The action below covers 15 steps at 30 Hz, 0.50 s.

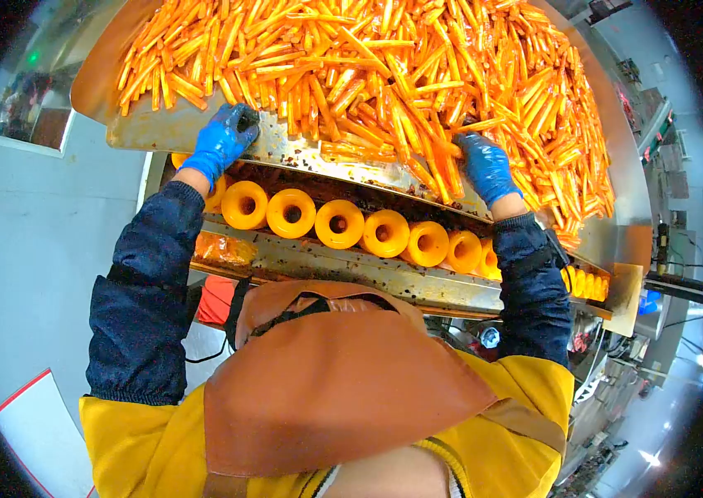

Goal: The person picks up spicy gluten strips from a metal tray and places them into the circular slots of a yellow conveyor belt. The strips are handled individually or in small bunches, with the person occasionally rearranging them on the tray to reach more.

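Glossy orange food sticks (351, 58), cut long and thin, lie heaped across a metal tray (140, 129). My left hand (223, 141), in a blue glove, is at the tray's near left edge. Its fingers are curled, with something dark at the tips that I cannot make out. On the right, my right hand (488, 168), also gloved in blue, has its fingers closed at the near side of the heap, around some sticks. A few sticks beside it hang toward the tray's front lip. Below the lip runs a row of yellow-orange ring-ended cups (340, 224).
A metal ledge (351, 274) with dark crumbs runs in front of me under the cups. A clear-wrapped orange packet (225, 249) lies at its left end. My brown apron (343, 390) is close to the ledge. Machinery and cables stand at the right.
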Tool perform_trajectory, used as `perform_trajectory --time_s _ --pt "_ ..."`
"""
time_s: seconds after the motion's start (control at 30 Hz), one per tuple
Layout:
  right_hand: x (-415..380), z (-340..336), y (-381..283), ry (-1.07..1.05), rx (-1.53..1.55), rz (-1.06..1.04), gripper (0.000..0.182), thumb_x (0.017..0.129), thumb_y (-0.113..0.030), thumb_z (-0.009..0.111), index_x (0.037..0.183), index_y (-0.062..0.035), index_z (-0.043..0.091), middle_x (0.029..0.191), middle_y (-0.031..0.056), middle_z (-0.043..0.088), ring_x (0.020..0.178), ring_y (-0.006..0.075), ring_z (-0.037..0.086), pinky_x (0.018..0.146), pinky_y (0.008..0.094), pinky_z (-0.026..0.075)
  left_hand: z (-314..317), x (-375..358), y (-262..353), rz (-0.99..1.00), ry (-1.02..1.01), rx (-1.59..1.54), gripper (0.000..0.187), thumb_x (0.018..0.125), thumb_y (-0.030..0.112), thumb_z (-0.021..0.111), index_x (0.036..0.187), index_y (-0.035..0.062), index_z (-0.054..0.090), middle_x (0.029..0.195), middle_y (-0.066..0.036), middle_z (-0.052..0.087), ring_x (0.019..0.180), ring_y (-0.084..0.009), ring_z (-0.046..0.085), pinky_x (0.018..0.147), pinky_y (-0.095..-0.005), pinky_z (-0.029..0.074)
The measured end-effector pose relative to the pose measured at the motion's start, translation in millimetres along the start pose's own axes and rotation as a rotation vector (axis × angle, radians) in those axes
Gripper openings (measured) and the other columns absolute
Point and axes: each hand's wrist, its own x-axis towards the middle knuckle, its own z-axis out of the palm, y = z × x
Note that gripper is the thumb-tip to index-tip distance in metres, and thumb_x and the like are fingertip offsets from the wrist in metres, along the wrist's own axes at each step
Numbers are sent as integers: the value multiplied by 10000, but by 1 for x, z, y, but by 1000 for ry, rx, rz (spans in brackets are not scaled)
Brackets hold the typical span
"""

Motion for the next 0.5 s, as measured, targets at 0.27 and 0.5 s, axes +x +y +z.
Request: perform_trajectory --time_s 0.27,0.5 --pt "-13 -18 -32 106 441 432 469 779 -314 672 1141 -25 595 1067 209 632 988 354 607 845 413 480 4 0 20 -93 147 50 181 794 266 640 908 127 620 927 -110 621 875 -315 612 772 -400 497" --pt "10 -18 -50 -118 510 508 585 707 -247 704 1209 7 546 1159 242 588 1065 354 578 900 396 463 4 0 17 -99 133 59 186 801 277 629 905 124 619 947 -119 613 887 -321 606 773 -403 495"
